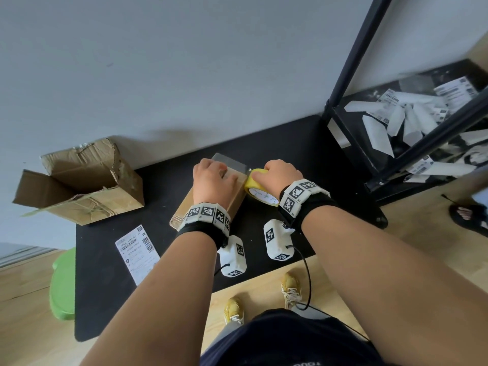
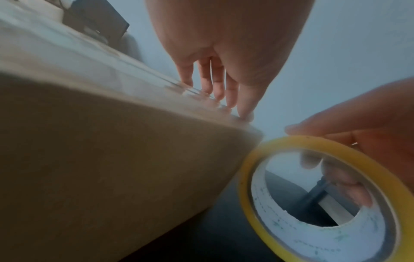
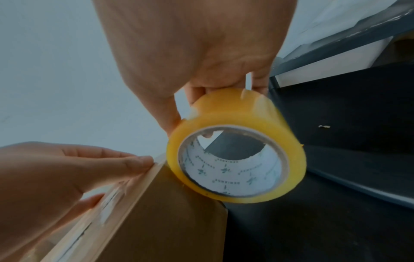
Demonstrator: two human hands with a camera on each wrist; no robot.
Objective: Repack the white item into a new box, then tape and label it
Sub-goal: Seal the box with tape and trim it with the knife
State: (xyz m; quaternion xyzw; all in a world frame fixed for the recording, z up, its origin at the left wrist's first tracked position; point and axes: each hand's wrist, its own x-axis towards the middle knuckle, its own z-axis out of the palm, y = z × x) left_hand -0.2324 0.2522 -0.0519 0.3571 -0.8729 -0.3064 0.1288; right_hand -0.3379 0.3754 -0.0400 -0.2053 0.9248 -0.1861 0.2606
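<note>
a: where's the new box?

b: the cardboard box point(image 1: 211, 192) lies closed on the black mat point(image 1: 105, 249), near the wall, a glossy strip of clear tape point(image 1: 232, 165) running along its top. the white item isn't visible anywhere — i can't tell where it is.

a: and the left hand?

b: the left hand point(image 1: 212, 180) rests on top of the box, fingers point(image 2: 226, 88) straight and close together, tips pressing down on the taped surface near the right edge.

a: the right one?

b: the right hand point(image 1: 280, 174) grips a yellow tape roll point(image 1: 260, 191) — thumb on the outer band, fingers curled through the core. the roll stands on edge, touching the box's right side just below the top corner.

a: what else is on the mat?

b: a shipping label point(image 1: 137, 253) lies flat at the near left, well apart from the box. an opened, crumpled old cardboard box point(image 1: 81, 186) sits to the far left, half off the mat, flaps up. a black metal rack point(image 1: 396, 107) stands at the right, its lower shelf heaped with white label backings point(image 1: 412, 120). a green stool point(image 1: 63, 286) shows beside the mat's left edge.
</note>
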